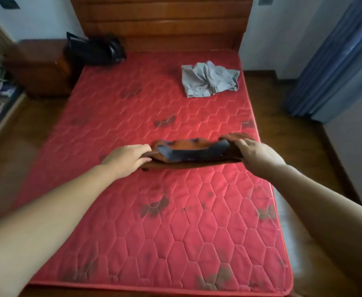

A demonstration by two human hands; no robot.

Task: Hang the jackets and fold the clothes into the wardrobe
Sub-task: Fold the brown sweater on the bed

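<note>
A folded orange garment [182,145] with a dark blue-grey mesh panel is being held flat over the middle of the red quilted mattress [175,232], towards its right side. Whether its underside is touching the quilting cannot be told. Its left end is being pinched by the left hand [128,157], thumb on top and fingers curled beneath. Its right end is being clamped by the right hand [255,151], fingers bent over the top edge, thumb hidden. The cloth is being judged light, soft and limp, with folded layers likely to slide apart if only one end is being gripped. Hold is best being taken at both short ends, or from below on flat palms, so the fold is being preserved. A grey crumpled garment [210,79] is lying well apart near the far right corner, not yet folded. A black bag [94,50] is being propped by the wooden headboard [160,18] at far left, beside a nightstand [40,67]. A blue curtain [334,61] is hanging at right.
</note>
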